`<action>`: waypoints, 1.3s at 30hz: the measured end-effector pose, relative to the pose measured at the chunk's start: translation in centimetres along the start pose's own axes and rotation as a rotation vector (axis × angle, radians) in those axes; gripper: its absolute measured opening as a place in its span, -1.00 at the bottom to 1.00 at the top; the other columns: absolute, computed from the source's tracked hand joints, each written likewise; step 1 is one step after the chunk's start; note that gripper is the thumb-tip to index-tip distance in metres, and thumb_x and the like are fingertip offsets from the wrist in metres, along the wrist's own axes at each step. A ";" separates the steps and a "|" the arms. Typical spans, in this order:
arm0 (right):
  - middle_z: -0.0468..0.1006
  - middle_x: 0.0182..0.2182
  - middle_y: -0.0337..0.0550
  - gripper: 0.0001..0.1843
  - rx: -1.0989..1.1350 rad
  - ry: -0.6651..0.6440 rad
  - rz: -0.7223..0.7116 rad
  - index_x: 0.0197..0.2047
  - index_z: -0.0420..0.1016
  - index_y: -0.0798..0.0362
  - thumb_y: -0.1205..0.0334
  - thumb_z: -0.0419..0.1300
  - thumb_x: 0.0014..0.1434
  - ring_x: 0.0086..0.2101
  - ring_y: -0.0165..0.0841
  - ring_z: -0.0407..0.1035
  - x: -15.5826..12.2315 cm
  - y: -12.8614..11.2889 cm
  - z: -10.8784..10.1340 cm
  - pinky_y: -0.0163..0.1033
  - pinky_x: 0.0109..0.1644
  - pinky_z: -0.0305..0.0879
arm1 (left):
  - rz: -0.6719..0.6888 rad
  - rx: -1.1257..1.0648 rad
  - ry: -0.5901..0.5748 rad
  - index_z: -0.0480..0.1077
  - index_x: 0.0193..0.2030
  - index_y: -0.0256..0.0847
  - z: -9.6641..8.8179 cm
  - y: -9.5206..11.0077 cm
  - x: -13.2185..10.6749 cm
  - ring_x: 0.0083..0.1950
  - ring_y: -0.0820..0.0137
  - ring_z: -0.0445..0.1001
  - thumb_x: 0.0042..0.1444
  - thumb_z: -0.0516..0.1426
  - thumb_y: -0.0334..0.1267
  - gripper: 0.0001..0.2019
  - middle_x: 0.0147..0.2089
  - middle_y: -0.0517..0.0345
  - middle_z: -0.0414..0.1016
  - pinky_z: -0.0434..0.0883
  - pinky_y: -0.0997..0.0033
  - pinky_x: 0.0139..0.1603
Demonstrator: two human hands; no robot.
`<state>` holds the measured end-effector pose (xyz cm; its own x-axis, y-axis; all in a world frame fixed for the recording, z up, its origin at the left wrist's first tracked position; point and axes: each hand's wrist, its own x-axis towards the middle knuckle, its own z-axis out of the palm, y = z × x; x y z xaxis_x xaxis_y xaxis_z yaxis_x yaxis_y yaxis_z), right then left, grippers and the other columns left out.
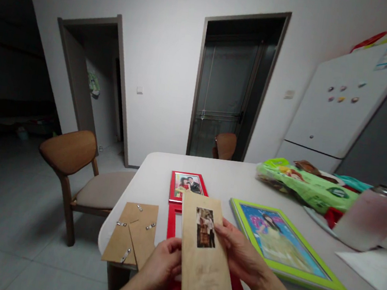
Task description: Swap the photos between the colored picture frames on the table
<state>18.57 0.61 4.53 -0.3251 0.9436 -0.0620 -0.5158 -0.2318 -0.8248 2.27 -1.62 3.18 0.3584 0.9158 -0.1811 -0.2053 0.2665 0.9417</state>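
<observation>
Table point(232, 178): white top, spreads from 9 to 3 o'clock before the person; all items below lie on or above it.
Green picture frame point(287, 245): flat at 3 o'clock of the hands, just beside the right hand, not touched.
Tan card point(205, 260): held above the table's near edge, long axis about 12 to 6, top leaning toward 11; lower end cut off by the picture edge.
Brown backing board point(132, 234): flat at 9 o'clock of the card, metal clips up, nearer the left hand, apart from it.
Red frame point(171, 223): directly under the card, same long axis; only its left rail and a lower right corner show.
Right hand point(239, 253): pinching the card's right edge, thumb on its face.
Left hand point(161, 264): curled, pinching the card's left edge lower down.
Small photo point(206, 227): on the card's upper half, upright.
Hidden: middle of the red frame; fingers behind the card; whether the photo is fixed or loose cannot be told.
</observation>
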 end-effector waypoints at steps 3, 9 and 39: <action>0.53 -0.42 -0.11 -0.68 -0.124 0.164 0.049 -0.20 0.25 0.08 0.27 0.14 -0.09 -0.45 -0.33 0.42 0.8 -0.4 -1.4 -0.18 -0.30 0.32 | 0.225 0.239 0.085 0.34 -0.35 -0.27 -2.1 -0.6 0.4 -0.33 0.41 0.36 -0.14 0.11 -0.28 -0.83 -0.39 0.15 0.42 0.26 0.45 -0.28; 0.52 -0.56 -0.15 -0.80 -0.334 0.430 0.072 -0.34 0.25 0.09 0.34 0.12 -0.13 -0.56 -0.31 0.41 2.4 0.3 -4.3 -0.20 -0.45 0.34 | 0.321 0.742 0.166 0.31 -0.23 -0.24 -3.6 -2.0 0.2 -0.23 0.39 0.33 -0.08 0.01 -0.36 -0.78 -0.27 0.13 0.39 0.24 0.45 -0.18; 0.49 -0.34 0.16 -0.62 -1.653 0.523 0.024 -0.34 0.43 0.18 0.05 -0.01 -0.04 -0.29 -0.15 0.36 5.7 1.6 -4.9 -0.18 -0.28 0.15 | 0.312 1.185 -0.116 0.29 -0.12 -0.29 -2.9 -2.3 -0.3 0.12 0.11 0.09 -0.42 0.31 -0.30 -0.40 0.04 -0.11 0.26 0.04 0.15 0.11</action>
<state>19.75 6.78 0.13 0.1227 0.9919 0.0336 0.8842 -0.0939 -0.4575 0.03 -1.64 0.25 0.5331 0.8433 0.0675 0.6353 -0.4518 0.6263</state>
